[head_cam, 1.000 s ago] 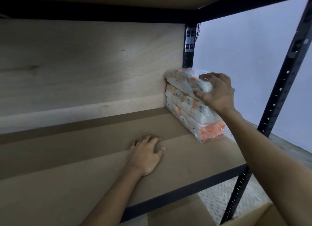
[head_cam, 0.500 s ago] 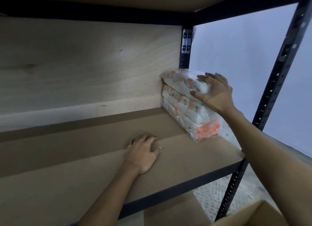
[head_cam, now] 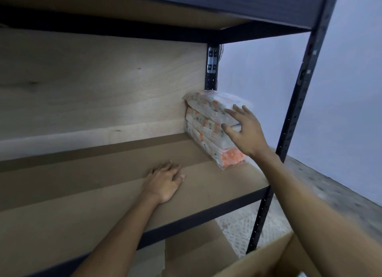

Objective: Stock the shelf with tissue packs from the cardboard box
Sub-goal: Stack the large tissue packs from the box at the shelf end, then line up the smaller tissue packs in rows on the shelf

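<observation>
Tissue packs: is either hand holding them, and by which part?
Nothing held. Right hand open by the tissue packs; left hand flat on the shelf.

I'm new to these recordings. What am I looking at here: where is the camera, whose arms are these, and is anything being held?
There is no machine here: a person works bare-handed, and the single picture comes from a camera worn on the head, looking forward and down. The left hand lies flat on the shelf. The right hand, fingers spread, is at a stack of tissue packs standing in the shelf's far right corner. Neither hand holds anything. The edge of a cardboard box shows at bottom right.
</observation>
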{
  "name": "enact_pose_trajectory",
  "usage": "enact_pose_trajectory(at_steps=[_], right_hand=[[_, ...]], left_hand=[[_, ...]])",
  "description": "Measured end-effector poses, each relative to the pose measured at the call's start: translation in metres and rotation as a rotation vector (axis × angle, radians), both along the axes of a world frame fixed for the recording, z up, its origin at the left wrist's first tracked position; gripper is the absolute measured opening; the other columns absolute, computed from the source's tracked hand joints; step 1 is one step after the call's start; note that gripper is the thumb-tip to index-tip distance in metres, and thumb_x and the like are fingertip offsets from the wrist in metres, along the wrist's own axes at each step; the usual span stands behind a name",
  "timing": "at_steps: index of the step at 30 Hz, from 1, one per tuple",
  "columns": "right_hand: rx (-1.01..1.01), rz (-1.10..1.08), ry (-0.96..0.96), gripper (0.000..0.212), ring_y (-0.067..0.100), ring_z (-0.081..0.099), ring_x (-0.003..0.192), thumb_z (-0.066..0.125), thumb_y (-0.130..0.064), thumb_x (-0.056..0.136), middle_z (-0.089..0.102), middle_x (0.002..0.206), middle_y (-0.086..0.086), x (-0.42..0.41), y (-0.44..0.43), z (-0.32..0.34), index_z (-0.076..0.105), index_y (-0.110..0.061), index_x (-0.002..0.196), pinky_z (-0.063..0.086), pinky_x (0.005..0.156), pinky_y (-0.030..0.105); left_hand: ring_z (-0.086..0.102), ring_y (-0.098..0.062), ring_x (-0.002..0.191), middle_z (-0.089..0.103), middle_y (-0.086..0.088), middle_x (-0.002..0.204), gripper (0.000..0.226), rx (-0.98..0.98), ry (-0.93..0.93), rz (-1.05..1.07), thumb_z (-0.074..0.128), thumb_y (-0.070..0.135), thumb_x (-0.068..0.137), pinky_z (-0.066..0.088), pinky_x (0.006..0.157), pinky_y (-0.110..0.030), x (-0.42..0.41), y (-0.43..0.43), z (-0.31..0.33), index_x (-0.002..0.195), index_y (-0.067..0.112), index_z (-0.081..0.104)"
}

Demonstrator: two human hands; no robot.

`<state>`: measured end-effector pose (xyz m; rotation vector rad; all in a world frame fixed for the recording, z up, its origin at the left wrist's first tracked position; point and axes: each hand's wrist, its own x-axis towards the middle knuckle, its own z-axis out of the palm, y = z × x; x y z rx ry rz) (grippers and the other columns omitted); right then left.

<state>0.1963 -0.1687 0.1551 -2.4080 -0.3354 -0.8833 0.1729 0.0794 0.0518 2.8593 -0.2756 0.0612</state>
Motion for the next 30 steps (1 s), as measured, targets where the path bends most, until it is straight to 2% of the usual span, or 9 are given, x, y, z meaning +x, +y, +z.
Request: enact_pose_trajectory(at_steps=[2,6,10,17,22,24,27,30], right_hand=[[-0.007,0.012,0.017,0.049,0.020,0.021,0.144,0.055,-0.041,0.089,0.036,0.151,0.002,-0.017,0.002,-0.007,0.049,-0.029,0.136,0.018,0.115,0.039],[-0.056,0.020,0.073,0.046,0.018,0.023,0.143,0.055,-0.039,0.090,0.038,0.150,0.001,-0.051,0.002,-0.028,0.048,-0.032,0.136,0.018,0.114,0.036],[-0.055,0.024,0.138,0.043,0.016,0.029,0.140,0.056,-0.037,0.091,0.044,0.146,0.001,-0.088,-0.002,-0.059,0.054,-0.027,0.133,0.014,0.111,0.022],[-0.062,-0.050,0.251,0.042,0.018,0.040,0.133,0.059,-0.038,0.088,0.051,0.139,0.000,-0.157,-0.019,-0.116,0.057,-0.027,0.129,0.028,0.110,0.032],[-0.080,-0.076,0.332,0.043,0.017,0.044,0.130,0.055,-0.042,0.089,0.053,0.138,0.000,-0.197,-0.037,-0.158,0.057,-0.025,0.128,0.031,0.106,0.032],[-0.079,-0.090,0.374,0.043,0.018,0.046,0.129,0.056,-0.040,0.089,0.053,0.138,0.002,-0.210,-0.047,-0.175,0.057,-0.023,0.128,0.031,0.107,0.033],[-0.052,-0.100,0.452,0.041,0.017,0.045,0.129,0.061,-0.031,0.087,0.055,0.135,0.000,-0.223,-0.062,-0.203,0.058,-0.022,0.127,0.030,0.107,0.028],[-0.040,-0.107,0.543,0.043,0.018,0.045,0.128,0.063,-0.031,0.083,0.056,0.134,-0.002,-0.228,-0.077,-0.235,0.059,-0.025,0.126,0.031,0.106,0.027]], left_hand=[[0.006,-0.016,0.148,0.010,0.003,0.161,0.059,0.014,0.030,-0.007,0.025,0.056,0.097,0.005,0.119,-0.042,-0.006,0.000,0.003,0.151,0.030,0.022],[-0.001,-0.019,0.149,0.001,0.003,0.162,0.062,0.035,0.100,-0.047,0.019,0.059,0.097,-0.001,0.119,-0.044,-0.028,-0.004,0.007,0.152,0.032,0.012],[-0.003,-0.018,0.148,-0.001,0.005,0.162,0.061,-0.004,0.100,-0.087,0.019,0.060,0.097,-0.002,0.119,-0.045,-0.060,-0.014,0.007,0.152,0.034,0.012],[0.002,-0.010,0.148,0.011,0.009,0.161,0.057,-0.209,-0.072,-0.260,0.034,0.053,0.097,-0.001,0.120,-0.041,-0.119,-0.056,0.000,0.150,0.035,0.023],[0.003,-0.007,0.147,0.016,0.011,0.159,0.051,-0.254,-0.170,-0.439,0.040,0.044,0.098,-0.004,0.120,-0.038,-0.164,-0.095,-0.023,0.147,0.034,0.029],[0.005,-0.007,0.147,0.019,0.011,0.158,0.051,-0.252,-0.142,-0.467,0.041,0.044,0.098,-0.008,0.117,-0.032,-0.175,-0.107,-0.043,0.147,0.033,0.031],[0.006,-0.008,0.146,0.019,0.009,0.158,0.052,-0.254,-0.035,-0.458,0.041,0.044,0.098,-0.008,0.111,-0.026,-0.188,-0.121,-0.079,0.148,0.033,0.030],[0.010,-0.012,0.146,0.021,0.007,0.158,0.054,-0.206,0.095,-0.420,0.041,0.045,0.098,0.002,0.116,-0.033,-0.195,-0.133,-0.116,0.148,0.032,0.028]])
